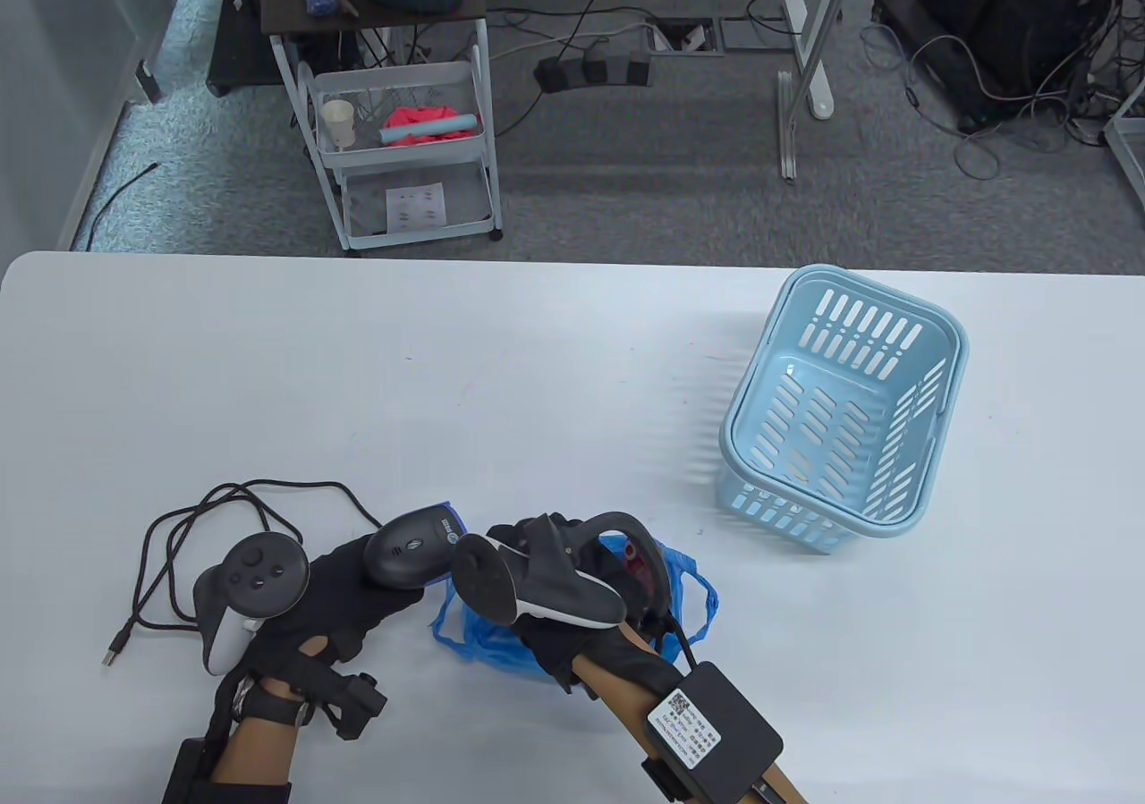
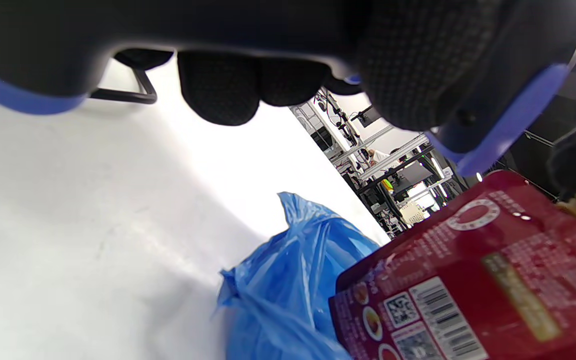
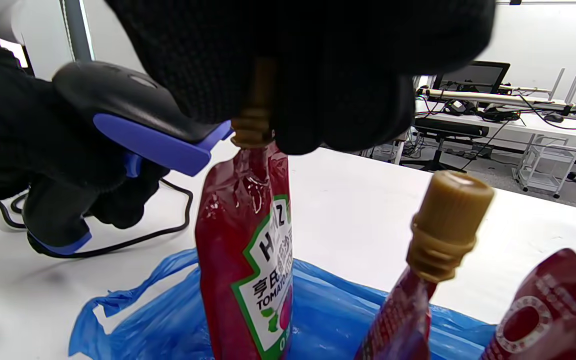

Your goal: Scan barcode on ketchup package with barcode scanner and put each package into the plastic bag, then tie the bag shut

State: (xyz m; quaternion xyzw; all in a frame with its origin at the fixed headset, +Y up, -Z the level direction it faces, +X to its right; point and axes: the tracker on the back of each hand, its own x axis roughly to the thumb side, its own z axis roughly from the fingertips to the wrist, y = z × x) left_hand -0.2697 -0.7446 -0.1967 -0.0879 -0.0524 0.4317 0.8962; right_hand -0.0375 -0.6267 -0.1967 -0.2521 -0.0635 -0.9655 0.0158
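The left hand (image 1: 340, 589) grips the barcode scanner (image 1: 413, 552); the right hand's (image 1: 572, 571) fingers pinch a ketchup package (image 3: 248, 260) by its cap, above the plastic bag (image 1: 501, 638). Best turn its barcode squarely toward the scanner window before lowering it in.

Ketchup pouch (image 1: 633, 561) mostly hidden under right hand (image 1: 572, 589); barcode (image 2: 448, 320) cut by frame edge.

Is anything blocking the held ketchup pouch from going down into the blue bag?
Nothing visible blocks it. The ketchup pouch, gripped at its cap by the right hand, hangs over the blue bag; two other pouches stand beside it.
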